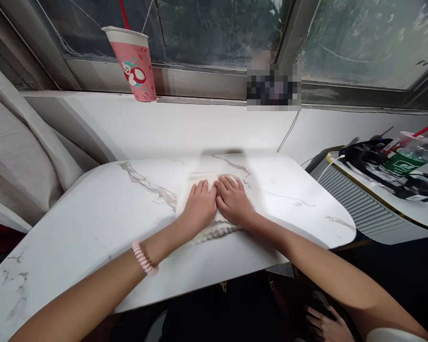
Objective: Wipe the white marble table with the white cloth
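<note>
A folded white cloth (216, 231) with a ruffled, wavy near edge lies on the marble-patterned white table (135, 266). My left hand (200, 203) rests flat on its left half, fingers stretched out and pointing away from me. On the right half lies my right hand (234, 198), palm down, its fingers a little apart. The two hands touch near the thumbs and hide the middle of the cloth. A pink coiled band (143, 259) circles my left wrist.
A pink paper cup (137, 71) with a red straw stands on the window sill. To the right, a ribbed side cabinet (367, 204) bears a bottle with a green label (401, 162) and black gear. Another hand (330, 325) shows at the lower right. A grey curtain (24, 142) hangs left.
</note>
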{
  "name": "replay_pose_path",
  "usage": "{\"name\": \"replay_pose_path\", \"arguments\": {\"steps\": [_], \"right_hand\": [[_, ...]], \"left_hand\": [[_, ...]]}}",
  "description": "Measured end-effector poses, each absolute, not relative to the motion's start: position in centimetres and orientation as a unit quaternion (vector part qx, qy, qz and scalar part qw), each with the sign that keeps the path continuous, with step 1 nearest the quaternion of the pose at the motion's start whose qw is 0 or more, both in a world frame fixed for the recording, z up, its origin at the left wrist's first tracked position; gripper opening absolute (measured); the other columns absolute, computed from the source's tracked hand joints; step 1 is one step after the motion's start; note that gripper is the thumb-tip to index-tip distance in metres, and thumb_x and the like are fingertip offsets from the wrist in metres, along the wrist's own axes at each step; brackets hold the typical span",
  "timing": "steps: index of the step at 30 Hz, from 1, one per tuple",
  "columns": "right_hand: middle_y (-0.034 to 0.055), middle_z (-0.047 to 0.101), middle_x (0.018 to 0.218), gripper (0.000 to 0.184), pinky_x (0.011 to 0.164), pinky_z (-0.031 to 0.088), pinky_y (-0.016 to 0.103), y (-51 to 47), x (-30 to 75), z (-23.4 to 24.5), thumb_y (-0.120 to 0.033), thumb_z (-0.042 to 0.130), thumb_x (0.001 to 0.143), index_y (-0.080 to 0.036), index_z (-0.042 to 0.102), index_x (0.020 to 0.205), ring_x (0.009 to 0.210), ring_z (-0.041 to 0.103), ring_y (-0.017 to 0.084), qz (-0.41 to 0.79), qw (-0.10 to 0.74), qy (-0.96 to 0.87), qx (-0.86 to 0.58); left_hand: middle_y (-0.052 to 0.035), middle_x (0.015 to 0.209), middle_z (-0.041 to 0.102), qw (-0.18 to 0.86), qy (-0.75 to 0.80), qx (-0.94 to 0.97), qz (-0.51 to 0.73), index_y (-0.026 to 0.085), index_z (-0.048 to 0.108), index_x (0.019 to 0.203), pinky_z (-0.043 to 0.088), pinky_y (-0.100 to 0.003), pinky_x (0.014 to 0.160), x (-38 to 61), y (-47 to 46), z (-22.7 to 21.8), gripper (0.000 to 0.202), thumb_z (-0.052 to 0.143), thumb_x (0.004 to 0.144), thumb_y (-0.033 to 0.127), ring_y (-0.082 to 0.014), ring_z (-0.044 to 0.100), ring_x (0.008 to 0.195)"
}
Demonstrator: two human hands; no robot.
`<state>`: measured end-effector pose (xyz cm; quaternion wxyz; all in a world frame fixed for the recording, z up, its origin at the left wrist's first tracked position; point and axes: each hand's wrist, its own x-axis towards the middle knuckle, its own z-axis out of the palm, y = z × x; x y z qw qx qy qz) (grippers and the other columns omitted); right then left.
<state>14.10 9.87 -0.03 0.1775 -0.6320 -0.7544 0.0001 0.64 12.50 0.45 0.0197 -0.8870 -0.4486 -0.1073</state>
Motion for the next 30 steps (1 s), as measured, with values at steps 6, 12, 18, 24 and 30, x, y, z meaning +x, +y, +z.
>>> {"name": "replay_pose_path", "arguments": {"steps": [6, 12, 18, 24, 30], "right_hand": [[0.0110, 0.050, 0.144, 0.036, 0.116, 0.019, 0.053, 17.6, 11.7, -0.4, -0.022, 0.039, 0.093, -0.018, 0.055, 0.125, 0.137, 0.037, 0.027, 0.016, 0.232, -0.722, -0.652], [0.0096, 0.060, 0.131, 0.030, 0.113, 0.022, 0.047, 23.1, 10.8, -0.5, -0.021, 0.039, 0.093, -0.019, 0.059, 0.115, 0.127, 0.046, 0.024, 0.024, 0.288, -0.722, -0.628], [0.0097, 0.063, 0.122, 0.029, 0.109, 0.026, 0.045, 26.6, 9.9, -0.4, -0.018, 0.040, 0.090, -0.020, 0.060, 0.111, 0.119, 0.050, 0.024, 0.020, 0.281, -0.730, -0.623], [0.0134, 0.053, 0.134, 0.030, 0.107, 0.029, 0.044, 28.4, 8.8, -0.6, -0.020, 0.043, 0.088, -0.018, 0.062, 0.111, 0.123, 0.046, 0.028, -0.008, 0.280, -0.709, -0.647], [0.0135, 0.058, 0.126, 0.033, 0.106, 0.031, 0.043, 27.4, 8.6, -0.7, -0.017, 0.038, 0.090, -0.018, 0.061, 0.113, 0.120, 0.048, 0.027, -0.011, 0.269, -0.726, -0.633]], "left_hand": [[-0.0128, 0.150, 0.044, -0.030, -0.461, -0.872, -0.163, 0.016, 0.048, 0.137, 0.025, -0.047, 0.118, -1.5, 20.5, -0.3, 0.046, 0.027, 0.097, 0.021, -0.0248, 0.035, 0.141], [-0.0105, 0.140, 0.053, -0.039, -0.482, -0.846, -0.226, 0.020, 0.053, 0.128, 0.025, -0.046, 0.116, -2.4, 25.6, -0.7, 0.041, 0.023, 0.100, 0.026, -0.0224, 0.044, 0.133], [-0.0118, 0.133, 0.056, -0.006, -0.475, -0.849, -0.232, 0.018, 0.053, 0.127, 0.028, -0.045, 0.113, -3.2, 28.7, -1.0, 0.039, 0.027, 0.098, 0.022, -0.0238, 0.047, 0.127], [-0.0109, 0.134, 0.057, -0.014, -0.464, -0.858, -0.221, 0.018, 0.053, 0.128, 0.030, -0.043, 0.112, -4.2, 30.5, -1.0, 0.040, 0.027, 0.098, 0.021, -0.0230, 0.048, 0.126], [-0.0121, 0.129, 0.059, 0.013, -0.472, -0.854, -0.218, 0.018, 0.053, 0.125, 0.031, -0.044, 0.110, -4.2, 29.3, -0.9, 0.037, 0.029, 0.097, 0.020, -0.0249, 0.050, 0.123]]}}
